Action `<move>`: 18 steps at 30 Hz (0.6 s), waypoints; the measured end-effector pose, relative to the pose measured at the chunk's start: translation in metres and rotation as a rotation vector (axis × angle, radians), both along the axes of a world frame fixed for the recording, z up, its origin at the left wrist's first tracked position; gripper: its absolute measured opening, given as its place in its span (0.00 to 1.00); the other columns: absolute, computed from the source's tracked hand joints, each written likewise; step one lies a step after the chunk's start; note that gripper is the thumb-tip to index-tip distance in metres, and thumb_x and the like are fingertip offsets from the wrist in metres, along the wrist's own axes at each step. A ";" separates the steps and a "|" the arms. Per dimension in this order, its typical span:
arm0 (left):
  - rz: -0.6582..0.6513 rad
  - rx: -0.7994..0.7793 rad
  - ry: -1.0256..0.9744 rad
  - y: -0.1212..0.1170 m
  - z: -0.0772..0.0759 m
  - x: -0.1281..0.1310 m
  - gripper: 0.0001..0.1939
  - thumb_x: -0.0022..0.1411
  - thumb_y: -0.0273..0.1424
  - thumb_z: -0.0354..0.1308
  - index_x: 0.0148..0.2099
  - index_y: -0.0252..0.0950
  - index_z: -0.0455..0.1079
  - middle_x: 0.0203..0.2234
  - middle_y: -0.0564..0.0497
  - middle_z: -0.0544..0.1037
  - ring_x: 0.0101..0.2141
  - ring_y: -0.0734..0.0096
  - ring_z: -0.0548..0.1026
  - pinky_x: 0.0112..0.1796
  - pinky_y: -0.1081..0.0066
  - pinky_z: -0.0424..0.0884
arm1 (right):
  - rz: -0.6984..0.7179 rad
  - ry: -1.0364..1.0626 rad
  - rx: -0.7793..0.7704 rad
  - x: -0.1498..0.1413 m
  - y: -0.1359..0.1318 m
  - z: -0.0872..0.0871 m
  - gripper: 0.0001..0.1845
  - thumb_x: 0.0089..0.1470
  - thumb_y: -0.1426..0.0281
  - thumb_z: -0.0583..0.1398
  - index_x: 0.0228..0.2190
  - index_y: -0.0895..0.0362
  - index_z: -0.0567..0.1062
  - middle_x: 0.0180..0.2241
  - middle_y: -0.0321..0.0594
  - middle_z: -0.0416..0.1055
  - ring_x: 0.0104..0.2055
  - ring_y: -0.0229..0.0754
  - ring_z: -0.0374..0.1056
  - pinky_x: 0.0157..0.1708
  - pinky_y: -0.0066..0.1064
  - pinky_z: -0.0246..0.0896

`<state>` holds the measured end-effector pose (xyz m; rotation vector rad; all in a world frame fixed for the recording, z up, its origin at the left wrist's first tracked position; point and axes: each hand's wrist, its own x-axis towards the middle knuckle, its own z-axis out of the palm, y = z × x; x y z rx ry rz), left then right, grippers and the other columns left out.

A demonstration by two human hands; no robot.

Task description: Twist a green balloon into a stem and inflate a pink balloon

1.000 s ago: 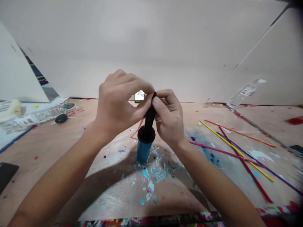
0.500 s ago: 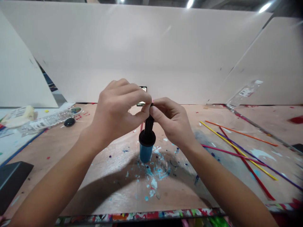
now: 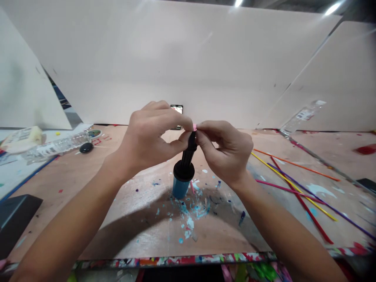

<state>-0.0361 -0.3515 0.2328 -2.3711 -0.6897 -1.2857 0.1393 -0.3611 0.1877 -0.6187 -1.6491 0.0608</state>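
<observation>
A blue and black balloon pump [image 3: 181, 184] stands on the table in front of me, its black nozzle pointing up and leaning slightly right. My left hand [image 3: 160, 135] comes in from the left, thumb and forefinger pinched at the nozzle tip on the pink neck of a long balloon [image 3: 194, 127]. From the other side my right hand [image 3: 225, 147] pinches the same pink neck, fingertips nearly meeting the left ones. Fingers hide much of the neck and how far it covers the nozzle. A thin pink strip shows beside the pump's base.
Several long uninflated balloons [image 3: 293, 184] lie crossed at the right. A plastic bottle [image 3: 304, 115] leans near the back panel [image 3: 223, 70]; another bottle [image 3: 58, 148] lies at the left by a black oval object [image 3: 86, 148]. A phone [image 3: 176, 110] stands behind my hands.
Both hands have shifted slightly right, and the nozzle now tilts right. More of the pink neck shows between the fingertips. The view has moved a little.
</observation>
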 end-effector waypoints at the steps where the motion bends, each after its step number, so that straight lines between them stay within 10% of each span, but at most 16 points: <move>1: -0.002 -0.012 0.006 0.000 0.000 0.000 0.07 0.58 0.27 0.55 0.34 0.42 0.73 0.25 0.54 0.77 0.29 0.69 0.73 0.34 0.66 0.70 | -0.025 -0.041 0.037 0.002 0.000 0.001 0.08 0.57 0.72 0.61 0.39 0.49 0.75 0.33 0.34 0.76 0.31 0.38 0.72 0.31 0.33 0.70; 18: -0.046 -0.092 0.077 -0.007 0.009 0.001 0.08 0.59 0.30 0.54 0.32 0.45 0.73 0.22 0.56 0.76 0.25 0.72 0.73 0.27 0.71 0.68 | -0.216 -0.620 0.207 0.027 -0.003 0.038 0.07 0.58 0.64 0.58 0.29 0.47 0.75 0.27 0.36 0.73 0.26 0.39 0.65 0.25 0.33 0.57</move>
